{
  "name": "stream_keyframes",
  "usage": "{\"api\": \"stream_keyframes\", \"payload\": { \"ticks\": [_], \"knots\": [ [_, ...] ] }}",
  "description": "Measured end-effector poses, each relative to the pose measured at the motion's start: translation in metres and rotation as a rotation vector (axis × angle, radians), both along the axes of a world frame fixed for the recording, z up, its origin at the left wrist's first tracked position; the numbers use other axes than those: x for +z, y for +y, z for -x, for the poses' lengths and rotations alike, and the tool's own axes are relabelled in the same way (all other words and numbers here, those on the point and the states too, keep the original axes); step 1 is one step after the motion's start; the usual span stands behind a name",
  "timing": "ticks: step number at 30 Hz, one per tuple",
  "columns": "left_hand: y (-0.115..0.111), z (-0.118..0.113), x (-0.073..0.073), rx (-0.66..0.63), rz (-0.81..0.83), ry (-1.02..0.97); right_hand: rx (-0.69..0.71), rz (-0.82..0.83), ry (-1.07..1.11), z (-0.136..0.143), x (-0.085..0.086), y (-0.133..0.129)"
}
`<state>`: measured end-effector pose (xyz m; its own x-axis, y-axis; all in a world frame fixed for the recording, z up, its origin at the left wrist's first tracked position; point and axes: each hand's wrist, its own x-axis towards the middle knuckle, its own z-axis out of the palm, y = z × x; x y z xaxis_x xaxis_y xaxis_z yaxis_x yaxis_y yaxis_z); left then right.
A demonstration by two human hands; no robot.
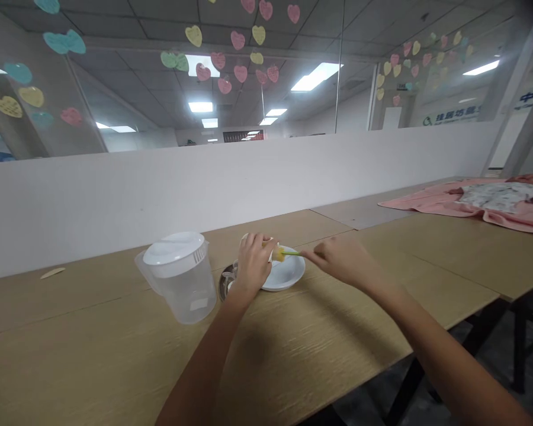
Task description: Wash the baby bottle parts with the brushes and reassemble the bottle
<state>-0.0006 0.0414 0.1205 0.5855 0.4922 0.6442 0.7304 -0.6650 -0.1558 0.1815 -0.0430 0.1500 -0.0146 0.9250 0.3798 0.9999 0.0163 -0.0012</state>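
Pitcher (190,293) near left hand (254,260), cloth (420,202) far right

On bench (288,343): pitcher (189,290), left; bowl (291,276), right of it; dish (222,285), between; towel (426,205), far right, bearing doll (493,196). Wall (249,183) behind.

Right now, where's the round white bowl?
Head view, just right of centre: the round white bowl sits on the tan wood-grain table, between the left hand and the right hand.
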Motion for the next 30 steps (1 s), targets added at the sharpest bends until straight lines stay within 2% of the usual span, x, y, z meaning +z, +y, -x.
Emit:
{"api": "stream_keyframes", "payload": {
  "ticks": [2, 5, 8, 10, 12, 14, 17, 20, 25, 28, 30],
  "knots": [
    [0.007, 0.002, -0.006, 0.039, 0.002, 0.068, -0.003, 0.053, 0.106, -0.028, -0.009, -0.003],
    [0.017, 0.006, -0.012, 0.090, 0.063, 0.130, -0.099, 0.152, 0.172, -0.071, -0.026, -0.003],
    [0.018, 0.005, -0.012, 0.096, 0.173, -0.003, -0.184, 0.141, 0.134, -0.096, -0.051, 0.006],
    [0.009, -0.001, -0.008, 0.055, 0.293, -0.157, -0.238, 0.206, 0.142, -0.100, -0.072, 0.016],
    [-0.007, -0.008, -0.001, -0.010, 0.438, -0.251, -0.206, 0.348, 0.178, -0.095, -0.095, 0.024],
    [-0.025, -0.015, 0.007, -0.085, 0.577, -0.190, -0.157, 0.467, 0.172, -0.086, -0.113, 0.031],
    [-0.049, -0.019, 0.014, -0.133, 0.735, 0.064, -0.079, 0.489, 0.143, -0.072, -0.127, 0.037],
    [-0.059, -0.018, 0.015, -0.120, 0.801, 0.278, -0.031, 0.503, 0.131, -0.062, -0.122, 0.043],
    [-0.055, -0.018, 0.005, 0.004, 0.811, 0.441, -0.053, 0.591, 0.240, -0.051, -0.094, 0.055],
    [-0.051, -0.018, 0.003, 0.061, 0.817, 0.434, -0.006, 0.477, 0.365, -0.037, -0.074, 0.069],
    [-0.047, -0.012, 0.006, 0.050, 0.843, 0.390, 0.065, 0.393, 0.407, -0.023, -0.062, 0.083]
  ]
}}
